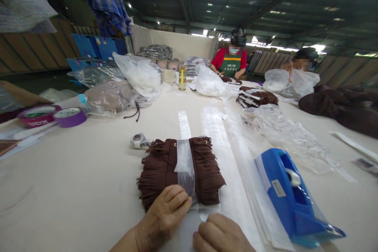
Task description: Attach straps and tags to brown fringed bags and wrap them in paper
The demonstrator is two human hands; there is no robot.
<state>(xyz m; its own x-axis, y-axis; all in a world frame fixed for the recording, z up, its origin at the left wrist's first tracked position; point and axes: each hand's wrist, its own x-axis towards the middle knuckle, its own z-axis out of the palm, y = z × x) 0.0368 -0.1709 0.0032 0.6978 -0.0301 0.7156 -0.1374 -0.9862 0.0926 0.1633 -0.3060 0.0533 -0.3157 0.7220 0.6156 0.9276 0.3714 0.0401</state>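
A dark brown fringed suede-like bundle [158, 165], with small metal eyelets near its top, lies folded on the table in front of me. A translucent white strip [184, 161] runs over its middle. My left hand [165, 217] is closed at the bundle's lower edge, its curled fingers pressing the strip there. Just to the right and nearer me, my right hand [221, 234] is closed beside the strip's lower end; its fingertips are hidden, so what they grip cannot be made out. A small clear-wrapped item [139, 141] touches or nearly touches the bundle's upper left.
A blue tape dispenser [285, 197] stands right, beside long white sheets [217, 134]. Purple tape rolls [70, 117] sit left, near bagged goods [109, 96]. Behind are a yellow bottle [182, 78], stacked brown pieces [256, 97], and a co-worker [232, 63]; another person sits right.
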